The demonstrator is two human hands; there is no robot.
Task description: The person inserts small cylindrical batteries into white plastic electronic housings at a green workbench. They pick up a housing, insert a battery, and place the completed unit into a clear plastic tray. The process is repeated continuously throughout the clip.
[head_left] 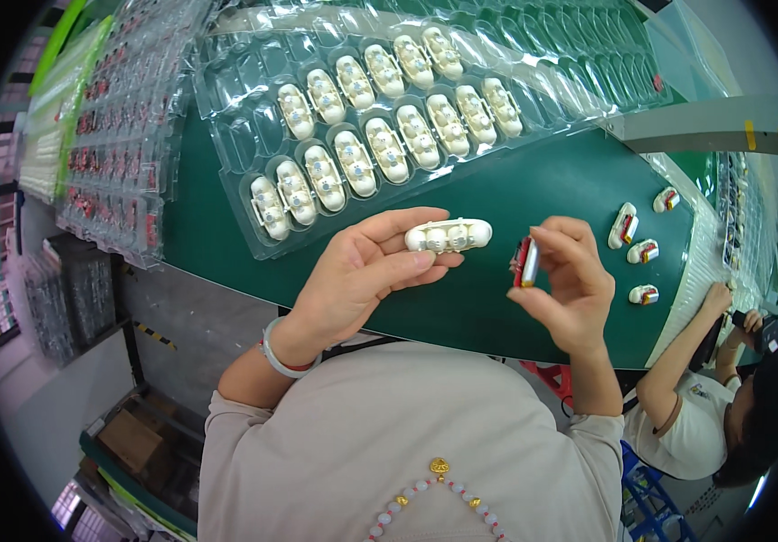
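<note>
My left hand (346, 275) holds a white oval plastic shell (461, 236) between thumb and fingers, its row of small metallic round parts facing up. Pinched in my right hand (581, 282) is a small silver battery cell with a red circuit board (525, 262), a short gap to the right of the shell. Beyond my hands, a clear plastic tray (231, 167) carries two rows of similar white shells (390, 150). To the right lie several white pieces with silver and red parts (623, 226), spread over the green tabletop (461, 312).
Stacked clear trays with red parts (118, 154) stand at the left. A grey rail (705, 125) crosses the far right. Beside a white ribbed sheet (685, 271), a co-worker (692, 406) sits at the right with hands near the table. Cardboard boxes (136, 441) sit on a lower-left shelf.
</note>
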